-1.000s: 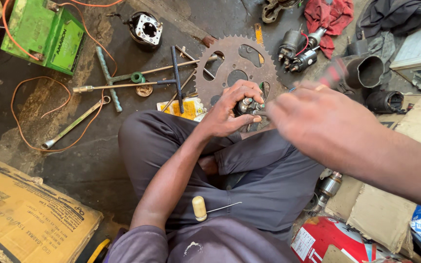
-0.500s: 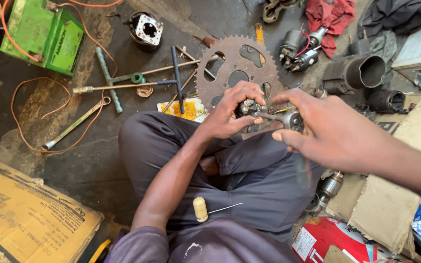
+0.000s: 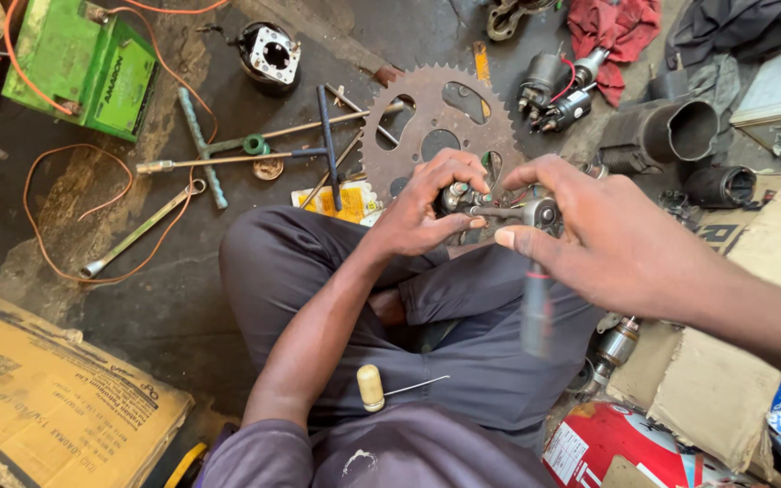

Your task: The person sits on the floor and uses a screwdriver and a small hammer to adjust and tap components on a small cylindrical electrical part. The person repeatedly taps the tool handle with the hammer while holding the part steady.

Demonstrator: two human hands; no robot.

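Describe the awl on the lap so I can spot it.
Start at the big rusty sprocket on the floor and drop past both hands to the grey trousers. The awl lies there: a stubby pale wooden handle with a thin wire-like spike, the only loose tool on the cloth.

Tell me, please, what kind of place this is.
Probably a small motor repair workshop, worked on the floor. A rusty sprocket, a green battery with wires and scattered wrenches lie on the oily ground near small electric motors.

Left hand point(image 3: 427, 212) grips small metal part point(image 3: 456, 196); right hand point(image 3: 612, 239) holds ratchet point(image 3: 535, 271).
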